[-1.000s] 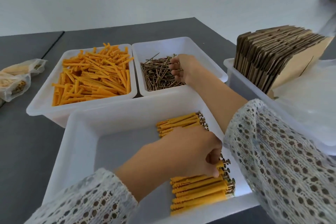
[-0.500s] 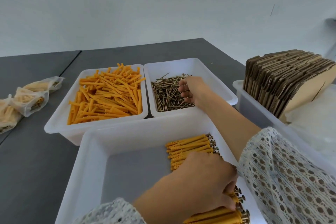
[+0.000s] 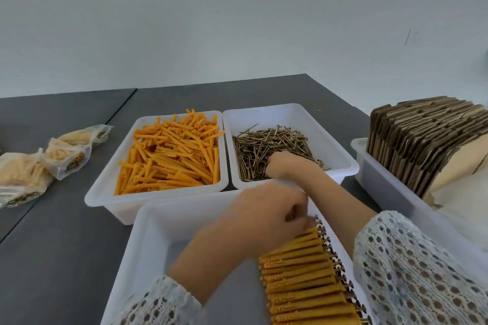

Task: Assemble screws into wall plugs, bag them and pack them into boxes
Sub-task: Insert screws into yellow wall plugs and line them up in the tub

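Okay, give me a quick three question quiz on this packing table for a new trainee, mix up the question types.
1. True or false: the right hand reaches into the tray of loose screws.
2. Which tray sits left of the screws? A) flattened cardboard boxes B) orange wall plugs C) filled bags
3. Fill in: the left hand works at the far end of the row of ___ in the near tray.

Key
1. True
2. B
3. assembled plugs with screws
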Motion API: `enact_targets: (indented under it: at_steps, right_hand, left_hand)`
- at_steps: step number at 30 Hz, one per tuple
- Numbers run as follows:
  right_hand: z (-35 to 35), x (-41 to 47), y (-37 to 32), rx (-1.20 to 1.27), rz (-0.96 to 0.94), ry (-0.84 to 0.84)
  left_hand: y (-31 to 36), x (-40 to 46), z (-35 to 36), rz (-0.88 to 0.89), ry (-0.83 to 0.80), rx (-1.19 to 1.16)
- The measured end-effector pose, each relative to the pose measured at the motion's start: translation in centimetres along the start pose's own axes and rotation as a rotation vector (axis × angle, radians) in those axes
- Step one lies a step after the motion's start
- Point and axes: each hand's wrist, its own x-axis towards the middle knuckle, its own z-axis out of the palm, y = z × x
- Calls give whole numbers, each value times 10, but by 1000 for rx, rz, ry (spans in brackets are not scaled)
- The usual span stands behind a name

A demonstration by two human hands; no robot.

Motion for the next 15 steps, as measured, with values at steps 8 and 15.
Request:
enact_targets:
  at_steps: [8, 15]
  right_hand:
    - [-1, -7, -3, 121, 34, 110]
    - [0, -16, 2, 319, -96, 366]
  left_hand:
    - [-108, -42, -58, -427, 643, 136]
    - [-137, -60, -69, -925, 429, 189]
